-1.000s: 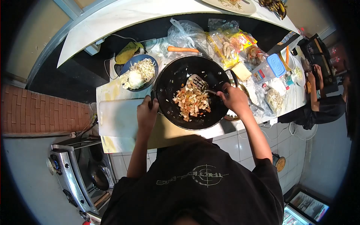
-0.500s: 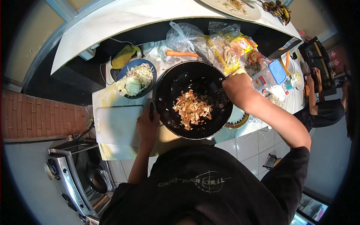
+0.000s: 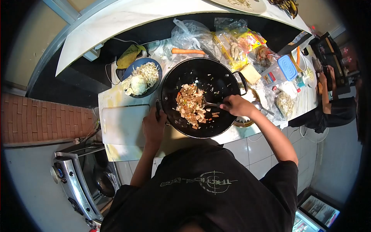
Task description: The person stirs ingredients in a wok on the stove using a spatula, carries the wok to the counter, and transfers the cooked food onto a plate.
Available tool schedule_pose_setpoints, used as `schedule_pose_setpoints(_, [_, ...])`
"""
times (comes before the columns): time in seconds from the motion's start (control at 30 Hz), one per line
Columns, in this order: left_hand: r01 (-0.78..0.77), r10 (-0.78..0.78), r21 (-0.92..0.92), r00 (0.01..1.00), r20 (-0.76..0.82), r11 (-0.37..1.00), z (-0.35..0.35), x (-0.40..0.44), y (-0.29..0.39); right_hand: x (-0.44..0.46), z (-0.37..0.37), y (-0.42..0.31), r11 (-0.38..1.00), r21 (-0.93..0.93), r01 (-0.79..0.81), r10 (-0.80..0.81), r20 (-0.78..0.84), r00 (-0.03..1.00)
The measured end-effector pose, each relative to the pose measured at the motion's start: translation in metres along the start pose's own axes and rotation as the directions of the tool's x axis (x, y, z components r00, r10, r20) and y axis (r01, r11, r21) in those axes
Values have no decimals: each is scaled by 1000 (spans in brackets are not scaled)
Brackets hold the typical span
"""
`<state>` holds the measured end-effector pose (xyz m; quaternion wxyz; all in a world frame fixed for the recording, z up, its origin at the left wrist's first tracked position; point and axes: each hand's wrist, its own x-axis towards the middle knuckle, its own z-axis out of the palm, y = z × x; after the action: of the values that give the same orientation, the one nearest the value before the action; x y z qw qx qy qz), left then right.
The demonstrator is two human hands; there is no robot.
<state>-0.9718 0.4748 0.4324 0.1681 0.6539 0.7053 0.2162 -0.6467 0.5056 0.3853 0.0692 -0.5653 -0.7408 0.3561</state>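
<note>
A black wok (image 3: 224,83) stands on the counter in front of me, holding a heap of chopped, mixed food (image 3: 190,106) with pale, brown and orange bits. My left hand (image 3: 154,127) is closed around the wok's left handle (image 3: 159,108). Over the wok's right side, my right hand (image 3: 237,106) pinches the handle of a metal spoon (image 3: 212,104); the spoon's bowl is partly hidden at the food's edge. The wok's right handle (image 3: 243,83) is free. Just right of the wok lies another spoon (image 3: 266,109) by a partly covered round dish (image 3: 244,123).
A white cutting board (image 3: 125,125) lies left. Behind it is a blue plate (image 3: 158,83) with sprouts and cabbage. A carrot (image 3: 188,51), plastic bags (image 3: 191,34) and a blue-lidded container (image 3: 286,69) sit beyond the wok. Another person's arm (image 3: 324,91) shows far right.
My right hand has left the wok's right handle area, moved down and left, and now holds a spoon in the wok. The food has shifted. My left hand stays on the handle.
</note>
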Motion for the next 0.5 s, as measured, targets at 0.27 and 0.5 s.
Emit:
schedule_pose_setpoints(0.27, [-8,6,-101,1000,-22,995,2,-1,0,-4,10,-2,643,607,-467,218,439,871])
schedule_pose_setpoints(0.5, [-11,3,-94,997,-81,996,1,3,-4,-9,15,8,542,720,-433,144,428,892])
